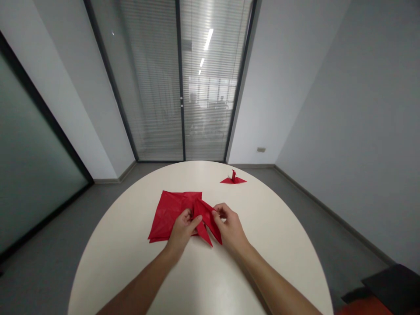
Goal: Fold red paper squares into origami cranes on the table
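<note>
Between both hands is a piece of folded red paper [205, 213], with two narrow points hanging toward me. My left hand [183, 228] pinches its left side, thumb on top. My right hand [229, 223] grips its right edge between thumb and fingers. Behind and left of the folded piece lie red paper sheets [167, 212], stacked a little unevenly and partly covered by my left hand. Farther back on the right, a finished-looking red paper crane [233, 178] rests with its wings spread, apart from both hands.
A round cream-white table [210, 284] carries all the paper. Beyond its far edge stands a glass partition [183, 87] with blinds. Walls flank both sides, and a dark and orange object [387, 288], perhaps a chair, shows at the lower right.
</note>
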The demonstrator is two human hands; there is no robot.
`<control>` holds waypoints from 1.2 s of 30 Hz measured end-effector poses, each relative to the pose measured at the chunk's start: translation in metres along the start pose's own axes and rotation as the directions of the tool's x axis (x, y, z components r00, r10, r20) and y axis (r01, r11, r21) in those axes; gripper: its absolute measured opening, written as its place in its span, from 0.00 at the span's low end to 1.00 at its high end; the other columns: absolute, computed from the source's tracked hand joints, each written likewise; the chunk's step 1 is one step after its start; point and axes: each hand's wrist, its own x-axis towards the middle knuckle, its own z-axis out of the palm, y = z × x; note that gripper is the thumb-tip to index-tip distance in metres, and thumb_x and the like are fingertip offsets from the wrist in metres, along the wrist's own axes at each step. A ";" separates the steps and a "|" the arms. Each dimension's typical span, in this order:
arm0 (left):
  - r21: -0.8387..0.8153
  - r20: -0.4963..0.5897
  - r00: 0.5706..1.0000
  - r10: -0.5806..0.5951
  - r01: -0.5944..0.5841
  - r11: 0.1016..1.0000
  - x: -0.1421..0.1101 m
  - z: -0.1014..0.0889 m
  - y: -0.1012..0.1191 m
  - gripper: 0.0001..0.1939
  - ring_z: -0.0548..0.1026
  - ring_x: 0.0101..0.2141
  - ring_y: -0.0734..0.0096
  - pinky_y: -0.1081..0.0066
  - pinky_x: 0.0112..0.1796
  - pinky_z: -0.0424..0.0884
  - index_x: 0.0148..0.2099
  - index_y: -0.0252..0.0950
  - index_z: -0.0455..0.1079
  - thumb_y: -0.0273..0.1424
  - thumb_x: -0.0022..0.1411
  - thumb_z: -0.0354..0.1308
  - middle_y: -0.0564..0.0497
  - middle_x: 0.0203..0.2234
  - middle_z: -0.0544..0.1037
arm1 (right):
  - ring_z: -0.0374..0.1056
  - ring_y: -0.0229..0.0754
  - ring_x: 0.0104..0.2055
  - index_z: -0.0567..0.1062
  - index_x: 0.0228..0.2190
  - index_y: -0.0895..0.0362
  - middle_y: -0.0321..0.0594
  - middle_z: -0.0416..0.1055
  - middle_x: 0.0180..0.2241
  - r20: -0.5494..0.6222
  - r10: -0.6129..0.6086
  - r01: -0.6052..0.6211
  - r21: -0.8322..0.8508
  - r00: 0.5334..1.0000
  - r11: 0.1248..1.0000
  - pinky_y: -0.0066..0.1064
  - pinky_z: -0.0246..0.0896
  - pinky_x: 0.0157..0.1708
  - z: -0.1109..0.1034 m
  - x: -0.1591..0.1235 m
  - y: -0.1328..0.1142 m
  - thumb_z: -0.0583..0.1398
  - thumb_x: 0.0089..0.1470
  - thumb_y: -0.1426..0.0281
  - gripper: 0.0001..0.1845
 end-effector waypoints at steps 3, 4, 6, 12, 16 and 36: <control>-0.037 0.000 1.000 -0.029 0.029 0.999 -0.002 0.001 0.003 0.24 0.76 0.31 0.70 0.70 0.33 0.76 0.39 0.34 0.67 0.39 0.46 0.73 0.51 0.32 0.77 | 0.66 0.42 0.31 0.70 0.34 0.54 0.37 0.71 0.29 -0.057 0.008 -0.005 0.061 0.998 0.998 0.32 0.60 0.32 0.001 0.002 0.004 0.56 0.62 0.62 0.09; -0.043 0.007 0.999 -0.033 0.033 0.999 -0.002 0.001 0.003 0.24 0.76 0.30 0.71 0.70 0.32 0.76 0.38 0.34 0.66 0.39 0.46 0.73 0.52 0.31 0.77 | 0.65 0.42 0.30 0.70 0.35 0.54 0.36 0.71 0.29 -0.070 0.012 -0.007 0.079 0.997 0.997 0.32 0.59 0.31 0.001 0.003 0.005 0.56 0.62 0.61 0.09; -0.052 0.020 0.999 -0.036 0.037 0.998 -0.004 0.002 0.005 0.23 0.75 0.28 0.73 0.71 0.32 0.76 0.36 0.35 0.65 0.40 0.46 0.74 0.53 0.29 0.76 | 0.64 0.42 0.29 0.70 0.36 0.54 0.36 0.70 0.28 -0.089 0.021 -0.012 0.101 0.996 0.995 0.31 0.58 0.30 0.001 0.004 0.008 0.56 0.62 0.60 0.10; -0.072 -0.013 1.000 -0.025 0.024 0.997 -0.004 0.003 0.005 0.25 0.72 0.24 0.77 0.73 0.28 0.76 0.34 0.36 0.63 0.41 0.44 0.74 0.58 0.24 0.73 | 0.62 0.41 0.27 0.69 0.36 0.54 0.34 0.68 0.26 -0.110 0.040 -0.025 0.134 0.993 0.991 0.31 0.56 0.28 0.001 0.006 0.008 0.57 0.61 0.58 0.12; -0.026 -0.050 0.999 -0.010 0.009 1.000 -0.005 0.001 0.006 0.24 0.69 0.23 0.80 0.79 0.23 0.72 0.32 0.36 0.63 0.42 0.44 0.74 0.59 0.23 0.70 | 0.61 0.40 0.26 0.68 0.35 0.54 0.34 0.68 0.25 -0.134 0.059 -0.035 0.175 0.989 0.984 0.30 0.57 0.28 0.001 0.006 0.008 0.57 0.61 0.57 0.13; -0.239 0.197 0.975 -0.106 0.153 0.959 -0.008 0.001 0.006 0.19 0.79 0.32 0.72 0.77 0.30 0.75 0.46 0.35 0.71 0.27 0.53 0.70 0.47 0.38 0.80 | 0.62 0.41 0.26 0.69 0.35 0.54 0.34 0.68 0.25 -0.159 0.052 -0.037 0.095 0.986 0.995 0.31 0.57 0.27 0.001 0.006 0.012 0.57 0.60 0.56 0.14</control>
